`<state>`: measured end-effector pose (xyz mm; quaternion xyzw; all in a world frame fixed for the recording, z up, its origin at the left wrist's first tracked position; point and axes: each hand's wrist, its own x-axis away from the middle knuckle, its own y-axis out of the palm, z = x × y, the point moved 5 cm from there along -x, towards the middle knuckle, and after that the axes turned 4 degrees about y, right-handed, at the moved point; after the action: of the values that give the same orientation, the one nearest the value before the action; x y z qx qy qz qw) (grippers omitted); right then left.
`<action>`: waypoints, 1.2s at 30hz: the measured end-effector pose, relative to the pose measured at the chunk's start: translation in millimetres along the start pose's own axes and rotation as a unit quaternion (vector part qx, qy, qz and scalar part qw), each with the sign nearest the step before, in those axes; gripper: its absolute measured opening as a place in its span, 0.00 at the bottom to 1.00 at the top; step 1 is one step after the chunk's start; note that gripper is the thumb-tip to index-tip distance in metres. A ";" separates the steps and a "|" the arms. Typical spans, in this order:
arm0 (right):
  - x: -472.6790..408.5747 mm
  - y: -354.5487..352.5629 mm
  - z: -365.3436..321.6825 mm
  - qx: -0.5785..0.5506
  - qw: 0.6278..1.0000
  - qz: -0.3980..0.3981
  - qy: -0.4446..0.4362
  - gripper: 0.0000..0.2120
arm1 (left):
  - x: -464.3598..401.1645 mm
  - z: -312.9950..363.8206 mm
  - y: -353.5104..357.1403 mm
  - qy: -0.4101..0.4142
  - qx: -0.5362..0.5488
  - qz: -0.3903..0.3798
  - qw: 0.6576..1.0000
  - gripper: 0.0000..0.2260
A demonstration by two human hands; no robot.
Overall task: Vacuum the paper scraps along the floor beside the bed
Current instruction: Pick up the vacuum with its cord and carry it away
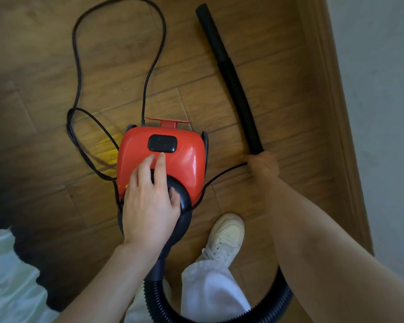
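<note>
Wood-plank flooring [219, 94] fills the view, bounded on the right by a wooden skirting board [331, 89] and a pale wall [383, 66]; pale bedding [7, 276] shows at the lower left. Nearest the camera, a white trouser leg [210, 290] and a cream sneaker [224, 236] stand on the floor, with the black ribbed hose [240, 96] looping around behind them. The left hand [149, 203] lies flat and relaxed on the red vacuum cleaner [180, 159], fingertips just short of its black button [162, 143]. The right hand [262, 163] is curled around the hose, to the right of the vacuum body. Beyond the grip, the hose runs away along the floor to a smooth black nozzle [210, 26]. A black power cord [79, 66] loops across the floor behind the cleaner. No paper scraps can be made out.
</note>
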<state>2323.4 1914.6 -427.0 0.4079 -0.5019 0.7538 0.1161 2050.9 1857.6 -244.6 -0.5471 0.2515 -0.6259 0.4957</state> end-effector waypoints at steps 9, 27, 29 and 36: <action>10.1 9.6 14.2 -0.072 0.993 0.084 -0.035 0.20 | 0.6 -0.1 0.5 0.010 0.004 0.007 1.000 0.29; 122.0 -85.2 -7.5 0.094 0.935 0.092 -0.331 0.16 | 18.5 -8.3 -15.9 -0.039 0.071 -0.001 0.997 0.30; 140.0 -100.0 -0.6 0.106 0.925 0.094 -0.352 0.17 | 20.0 -7.1 -20.9 -0.060 0.089 -0.004 0.994 0.31; 195.5 -146.3 27.9 0.022 0.942 0.063 -0.328 0.15 | 22.4 -3.2 -28.6 -0.129 0.119 0.019 0.984 0.28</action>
<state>2297.7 1913.7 -182.5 0.6025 -0.5200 0.5951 -0.1114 2040.1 1847.7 -211.2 -0.5554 0.1193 -0.5657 0.5977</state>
